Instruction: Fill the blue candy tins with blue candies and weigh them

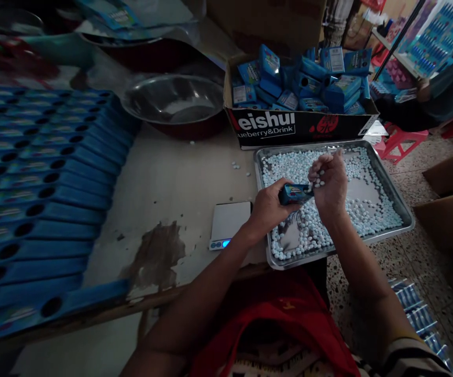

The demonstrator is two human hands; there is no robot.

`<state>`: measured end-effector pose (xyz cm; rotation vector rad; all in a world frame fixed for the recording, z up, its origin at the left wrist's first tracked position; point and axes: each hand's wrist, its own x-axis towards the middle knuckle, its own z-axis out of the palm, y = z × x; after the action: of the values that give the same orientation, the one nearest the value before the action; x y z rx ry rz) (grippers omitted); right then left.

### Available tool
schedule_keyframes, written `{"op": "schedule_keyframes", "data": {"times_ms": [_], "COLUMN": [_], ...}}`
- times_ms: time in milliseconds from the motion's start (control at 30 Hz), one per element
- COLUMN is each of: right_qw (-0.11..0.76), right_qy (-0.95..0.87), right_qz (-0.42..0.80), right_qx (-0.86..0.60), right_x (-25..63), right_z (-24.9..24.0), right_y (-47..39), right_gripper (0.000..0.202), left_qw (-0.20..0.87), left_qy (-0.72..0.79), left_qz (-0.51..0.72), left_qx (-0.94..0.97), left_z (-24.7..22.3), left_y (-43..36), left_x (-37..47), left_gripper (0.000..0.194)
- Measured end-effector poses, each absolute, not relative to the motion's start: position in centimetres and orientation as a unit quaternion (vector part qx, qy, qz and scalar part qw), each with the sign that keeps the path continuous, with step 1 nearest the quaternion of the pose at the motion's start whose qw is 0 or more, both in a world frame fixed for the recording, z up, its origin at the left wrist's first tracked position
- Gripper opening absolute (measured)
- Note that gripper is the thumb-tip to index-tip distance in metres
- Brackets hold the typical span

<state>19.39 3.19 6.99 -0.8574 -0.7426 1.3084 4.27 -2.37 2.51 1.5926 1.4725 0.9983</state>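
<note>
A small blue box (297,193) is gripped in my left hand (268,207) above the near left part of a metal tray (408,219). Many small pale tablets (289,243) are spread over that tray. My right hand (330,180) is cupped, palm turned up, with several tablets in it. Its palm edge meets the right end of the box, where tablets gather. Left of the tray lies a small digital scale (231,222) with a lit blue display; my left forearm passes over its corner.
Rows of blue boxes with round holes (33,209) cover the table's left side. Behind stand a metal bowl (175,97) and a carton (305,128) heaped with blue boxes. A few loose tablets lie on the table. A person (446,94) sits at the far right.
</note>
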Motion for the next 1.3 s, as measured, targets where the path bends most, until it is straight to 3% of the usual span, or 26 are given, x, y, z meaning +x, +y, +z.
{"op": "schedule_keyframes", "data": {"times_ms": [267,467,533,600,733,833,967,1100,1200,1300], "right_qw": [0.636,0.631,0.542,0.374,0.050,-0.051,-0.055,-0.039,0.120,0.310], "right_qy": [-0.370,-0.417,-0.523,-0.671,-0.854,-0.882,-0.895,-0.891,-0.786,-0.555], "right_qz": [0.573,0.517,0.438,0.322,0.148,0.067,-0.003,0.072,0.219,0.483], "right_qx": [-0.362,-0.401,-0.491,-0.554,-0.495,-0.464,-0.442,-0.447,-0.566,-0.602], "right_x": [19.1,24.8,27.7,30.1,32.0,31.3,29.2,27.9,27.6,27.7], "right_z": [8.7,6.4,4.8,3.0,-0.1,-1.4,-1.8,-1.7,-1.6,-0.9], "right_y": [1.2,2.5,1.7,0.1,-3.4,-4.2,-2.7,-1.0,0.3,2.1], "right_gripper": [0.065,0.055,0.046,0.043,0.094,0.108,0.068,0.027,0.023,0.036], "left_qw": [0.410,0.508,0.502,0.481,0.436,0.444,0.470,0.452,0.422,0.393], "left_qy": [0.547,0.475,0.473,0.489,0.553,0.574,0.574,0.561,0.550,0.553], "left_qz": [0.441,0.546,0.569,0.580,0.557,0.547,0.528,0.518,0.538,0.572], "left_qx": [0.581,0.467,0.448,0.440,0.439,0.417,0.413,0.461,0.479,0.461], "left_z": [1.9,1.5,1.8,2.0,2.4,1.9,-0.1,-1.1,-0.6,-0.1], "left_y": [-2.0,-2.5,-3.2,-4.1,-6.1,-7.6,-8.6,-9.0,-9.9,-11.4], "left_x": [4.8,2.9,0.8,-1.5,-5.9,-7.9,-9.3,-10.1,-11.3,-12.7], "left_gripper": [0.047,0.050,0.052,0.052,0.051,0.053,0.057,0.065,0.077,0.070]}}
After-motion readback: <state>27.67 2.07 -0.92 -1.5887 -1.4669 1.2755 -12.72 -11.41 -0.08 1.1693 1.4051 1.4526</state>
